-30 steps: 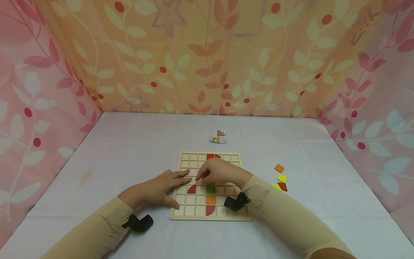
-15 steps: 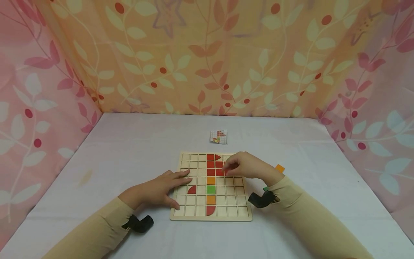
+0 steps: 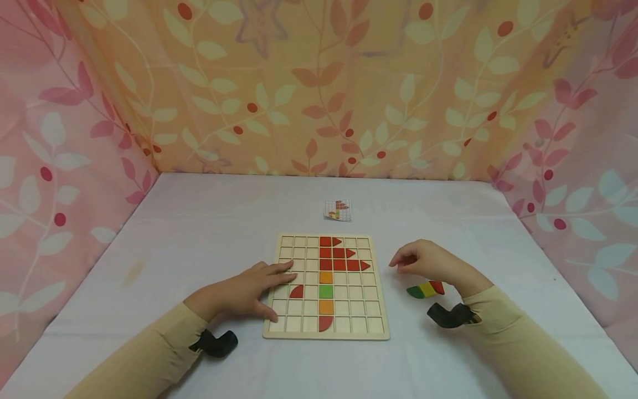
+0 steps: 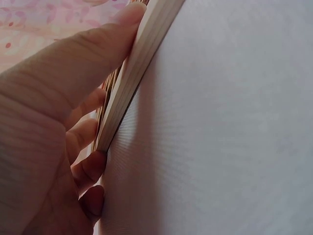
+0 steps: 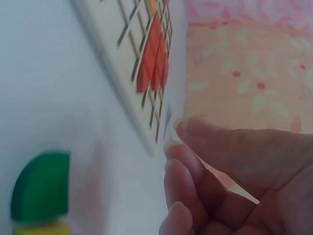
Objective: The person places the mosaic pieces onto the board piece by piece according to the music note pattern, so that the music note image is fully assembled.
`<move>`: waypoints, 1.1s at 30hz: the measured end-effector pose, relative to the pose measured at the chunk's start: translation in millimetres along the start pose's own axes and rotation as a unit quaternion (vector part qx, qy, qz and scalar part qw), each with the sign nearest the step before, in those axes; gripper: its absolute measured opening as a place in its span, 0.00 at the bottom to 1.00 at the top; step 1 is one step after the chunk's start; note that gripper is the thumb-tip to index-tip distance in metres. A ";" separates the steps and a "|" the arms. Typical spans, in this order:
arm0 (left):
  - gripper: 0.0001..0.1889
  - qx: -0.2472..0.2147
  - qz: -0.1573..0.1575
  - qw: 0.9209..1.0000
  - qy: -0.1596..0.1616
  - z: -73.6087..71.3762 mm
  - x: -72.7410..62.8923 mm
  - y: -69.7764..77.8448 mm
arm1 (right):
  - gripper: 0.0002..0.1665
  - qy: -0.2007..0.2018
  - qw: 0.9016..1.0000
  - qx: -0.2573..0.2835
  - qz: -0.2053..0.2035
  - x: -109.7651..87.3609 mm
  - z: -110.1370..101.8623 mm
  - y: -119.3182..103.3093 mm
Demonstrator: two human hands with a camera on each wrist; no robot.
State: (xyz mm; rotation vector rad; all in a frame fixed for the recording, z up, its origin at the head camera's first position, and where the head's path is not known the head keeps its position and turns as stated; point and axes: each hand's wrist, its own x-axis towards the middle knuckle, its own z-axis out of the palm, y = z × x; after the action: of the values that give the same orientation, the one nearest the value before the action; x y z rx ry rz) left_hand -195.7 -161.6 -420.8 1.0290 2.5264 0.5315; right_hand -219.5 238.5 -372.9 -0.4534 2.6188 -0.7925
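My left hand (image 3: pixel 244 291) rests on the left side of a wooden grid board (image 3: pixel 324 336), fingers extended over its cells and thumb at its edge. Red squares and triangles fill cells in the board's top rows. Below them run an orange square (image 3: pixel 326 277), a green square (image 3: pixel 326 291), another orange square (image 3: pixel 326 307) and a red rounded piece (image 3: pixel 325 323). A second red rounded piece (image 3: pixel 296 291) lies farther left. Off the board's right edge, my right hand (image 3: pixel 431 260) hovers with loosely bent fingers and nothing in them. Near it lie green (image 3: pixel 415 292), yellow (image 3: pixel 427 289) and red (image 3: pixel 438 287) pieces.
A small printed card (image 3: pixel 338 210) with a coloured grid pattern lies beyond the board. White cloth (image 3: pixel 224 221) covers the table, with patterned curtains (image 3: pixel 319 111) at the back and both sides. Black wrist cameras hang at both sleeves.
My right hand has moved right, from over the board's middle to beside the loose pieces. The orange square and red rows it covered now show. The left hand has stayed put.
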 end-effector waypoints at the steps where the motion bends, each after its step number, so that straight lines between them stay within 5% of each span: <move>1: 0.47 0.000 -0.001 1.000 -0.001 -0.2 0.0 0.0 | 0.06 0.000 1.000 0.001 0.010 -2.8 -1.5 4.2; 8: 0.47 0.002 0.003 1.000 0.001 1.5 1.7 -2.8 | 0.06 0.000 0.997 0.019 0.072 -22.5 -10.2 33.3; 18: 0.47 0.002 0.002 1.000 0.000 1.6 1.1 -2.5 | 0.07 0.000 0.997 0.015 0.074 -40.9 -10.4 67.1; 33: 0.47 0.006 0.005 1.000 0.000 2.0 1.0 -3.3 | 0.16 0.035 0.998 -0.015 0.053 -46.7 -0.6 72.7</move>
State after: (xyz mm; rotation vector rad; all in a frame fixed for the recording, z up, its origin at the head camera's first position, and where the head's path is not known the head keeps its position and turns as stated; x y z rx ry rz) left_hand -197.4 -162.6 -424.3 1.0455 2.5289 0.5204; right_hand -192.8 315.0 -403.0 -0.2958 2.6978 -0.7486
